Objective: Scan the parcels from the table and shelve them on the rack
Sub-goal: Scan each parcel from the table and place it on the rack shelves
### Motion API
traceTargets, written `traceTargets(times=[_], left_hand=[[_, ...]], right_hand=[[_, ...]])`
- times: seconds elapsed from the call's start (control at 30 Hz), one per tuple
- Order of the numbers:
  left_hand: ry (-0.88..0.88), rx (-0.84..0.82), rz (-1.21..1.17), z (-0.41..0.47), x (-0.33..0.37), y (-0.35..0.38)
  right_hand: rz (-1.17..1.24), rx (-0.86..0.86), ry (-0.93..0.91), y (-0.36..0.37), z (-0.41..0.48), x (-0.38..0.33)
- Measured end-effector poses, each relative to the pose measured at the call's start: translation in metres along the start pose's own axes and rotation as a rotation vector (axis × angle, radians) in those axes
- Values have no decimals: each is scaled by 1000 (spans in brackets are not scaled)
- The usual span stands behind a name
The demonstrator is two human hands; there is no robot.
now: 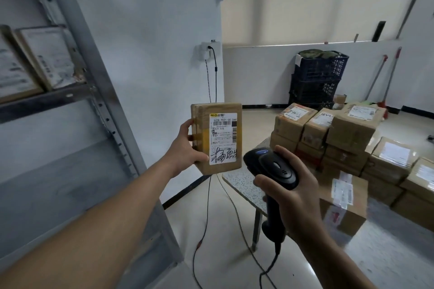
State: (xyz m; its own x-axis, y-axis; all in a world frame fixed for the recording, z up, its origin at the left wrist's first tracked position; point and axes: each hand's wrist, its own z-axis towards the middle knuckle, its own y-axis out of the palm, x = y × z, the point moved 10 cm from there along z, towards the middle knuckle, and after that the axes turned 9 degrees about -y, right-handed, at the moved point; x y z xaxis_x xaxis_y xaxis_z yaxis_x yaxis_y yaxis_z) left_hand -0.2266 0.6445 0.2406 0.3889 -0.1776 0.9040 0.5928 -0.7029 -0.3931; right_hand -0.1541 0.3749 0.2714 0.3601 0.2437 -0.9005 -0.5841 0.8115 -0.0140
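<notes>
Head view: the scanning step is in hand. The left hand holds a small brown cardboard parcel upright in the air, between the grey metal rack on the left and the speckled grey table on the right, touching neither. Its white shipping label faces the camera. The thumb presses the front face at the label's lower left corner, while the other fingers curl round the left edge, so the barcodes on the label's right side are uncovered.

The right hand is clamped on a black handheld barcode scanner, fingers wrapped round the grip and thumb lying along the head. The scanner's nose sits just beside the parcel's lower right corner, angled up towards it. No beam shows on the label, so the read has probably not happened, though the picture is too soft to be sure.

The next move, as I judge it, calls for tipping the nose onto the barcode and pulling the trigger, then carrying the parcel left onto a rack shelf, where flat labelled parcels already stand. Many stacked brown cardboard boxes wait on the table.
</notes>
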Motion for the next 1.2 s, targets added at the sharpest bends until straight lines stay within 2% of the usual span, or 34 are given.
traceTargets(times=[0.5, 0.8, 1.2], left_hand=[[-95, 358, -162, -115, -75, -184], [-140, 464, -155, -196, -133, -294], [-193, 541, -147, -293, -213, -400]], right_hand=[[118, -327, -120, 159, -44, -51], [189, -455, -140, 279, -102, -92], [229, -544, -176, 396, -179, -140]])
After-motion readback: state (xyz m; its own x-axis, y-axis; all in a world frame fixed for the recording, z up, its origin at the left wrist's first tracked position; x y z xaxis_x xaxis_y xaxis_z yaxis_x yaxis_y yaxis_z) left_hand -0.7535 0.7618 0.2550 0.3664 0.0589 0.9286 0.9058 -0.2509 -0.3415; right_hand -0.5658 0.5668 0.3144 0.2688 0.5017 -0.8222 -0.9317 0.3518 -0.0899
